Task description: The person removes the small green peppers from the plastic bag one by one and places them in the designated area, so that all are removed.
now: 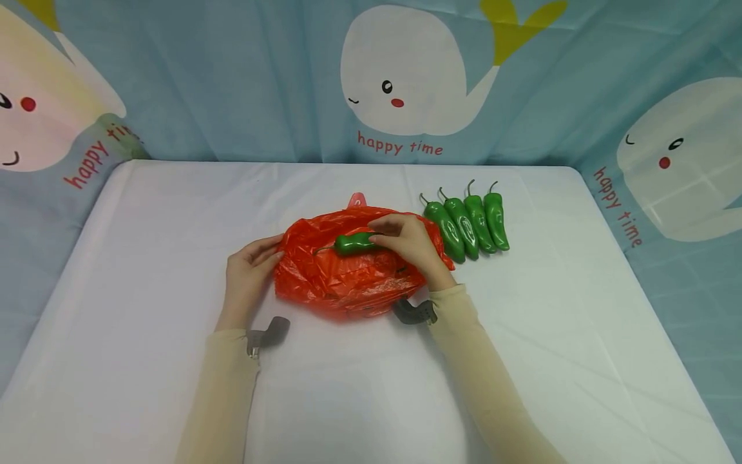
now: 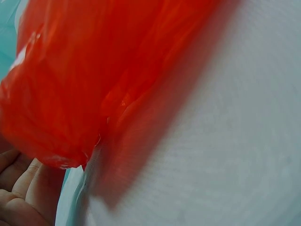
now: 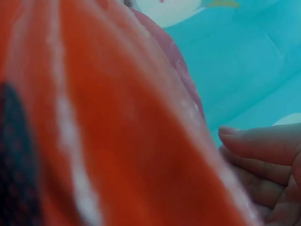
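Note:
A red plastic bag [image 1: 342, 290] lies on the white table with its mouth spread open. My left hand [image 1: 249, 267] pinches the bag's left rim between thumb and fingers. Over the bag's mouth, my right hand [image 1: 406, 241] holds a green chili pepper [image 1: 353, 243] by one end, its stem pointing left. Red film fills much of the left wrist view, with part of the left hand [image 2: 28, 188] at the lower left. In the right wrist view the bag [image 3: 131, 141] hides the pepper, and the right hand [image 3: 268, 160] shows at the right edge.
Several green chili peppers [image 1: 464, 222] lie side by side at the bag's right, stems toward the back; the nearest meets the bag's edge. A blue whale-print cloth [image 1: 249, 84] hangs behind the white table [image 1: 359, 386].

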The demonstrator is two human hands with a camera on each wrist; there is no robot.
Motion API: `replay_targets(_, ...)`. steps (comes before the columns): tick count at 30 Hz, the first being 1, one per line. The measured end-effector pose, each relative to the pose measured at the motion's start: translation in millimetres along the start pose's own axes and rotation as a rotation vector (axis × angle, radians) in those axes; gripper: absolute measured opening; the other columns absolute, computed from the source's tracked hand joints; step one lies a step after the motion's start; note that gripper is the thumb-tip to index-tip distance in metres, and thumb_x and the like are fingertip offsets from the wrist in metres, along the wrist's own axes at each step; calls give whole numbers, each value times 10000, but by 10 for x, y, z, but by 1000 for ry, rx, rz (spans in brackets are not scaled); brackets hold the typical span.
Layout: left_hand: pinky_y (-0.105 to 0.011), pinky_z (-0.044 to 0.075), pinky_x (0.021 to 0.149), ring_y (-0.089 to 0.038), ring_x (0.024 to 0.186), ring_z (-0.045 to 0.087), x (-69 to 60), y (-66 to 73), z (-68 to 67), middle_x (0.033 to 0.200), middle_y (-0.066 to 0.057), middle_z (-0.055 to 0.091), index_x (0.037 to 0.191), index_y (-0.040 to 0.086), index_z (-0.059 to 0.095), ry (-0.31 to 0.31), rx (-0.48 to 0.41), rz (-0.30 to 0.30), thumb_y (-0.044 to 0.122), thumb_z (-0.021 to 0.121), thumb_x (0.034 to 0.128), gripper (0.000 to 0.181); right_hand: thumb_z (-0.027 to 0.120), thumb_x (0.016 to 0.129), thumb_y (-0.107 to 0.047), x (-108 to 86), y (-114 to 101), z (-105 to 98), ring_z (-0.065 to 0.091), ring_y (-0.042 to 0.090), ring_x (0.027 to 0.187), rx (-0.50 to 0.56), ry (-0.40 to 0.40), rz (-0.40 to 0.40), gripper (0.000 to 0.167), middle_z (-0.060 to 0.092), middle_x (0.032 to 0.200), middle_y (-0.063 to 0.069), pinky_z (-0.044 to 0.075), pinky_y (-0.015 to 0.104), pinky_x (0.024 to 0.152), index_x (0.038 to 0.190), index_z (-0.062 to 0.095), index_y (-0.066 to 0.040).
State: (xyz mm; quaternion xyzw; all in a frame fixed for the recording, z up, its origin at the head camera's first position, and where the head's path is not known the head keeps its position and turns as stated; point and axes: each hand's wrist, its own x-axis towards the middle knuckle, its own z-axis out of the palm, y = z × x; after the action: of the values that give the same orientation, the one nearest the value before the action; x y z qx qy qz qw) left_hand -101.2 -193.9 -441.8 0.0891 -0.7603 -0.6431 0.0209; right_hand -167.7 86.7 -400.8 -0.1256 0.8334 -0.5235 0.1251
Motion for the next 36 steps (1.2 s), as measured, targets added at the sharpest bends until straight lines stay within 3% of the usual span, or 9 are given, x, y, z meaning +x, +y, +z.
replay_targets(13, -148, 475, 881, -129, 1109, 598, 14, -3, 14, 1236, -161, 606, 1247, 11, 599, 6, -3, 7, 64, 603, 917, 334, 747, 788, -40, 33, 26, 77, 577, 199, 1053, -228, -38, 6, 374, 657, 1132, 55, 468, 347, 954, 1151, 675, -89)
replay_targets(25, -140, 466, 887, -138, 1131, 584, 4, 9, 17, 1267, -153, 587, 1256, 8, 590, -8, -6, -12, 60, 596, 921, 339, 725, 791, 4, 14, 57, 130, 563, 199, 1075, -252, -48, -61, 349, 661, 1110, 48, 462, 343, 972, 1127, 683, -80)
replay_targets(36, -143, 469, 882, -143, 1130, 586, 5, 1, 4, 1274, -146, 582, 1257, 15, 593, 3, 15, 0, 81, 600, 923, 340, 781, 751, -30, -33, 66, 128, 589, 197, 1013, -190, -55, -105, 288, 699, 1016, 54, 485, 326, 926, 1032, 723, -51)
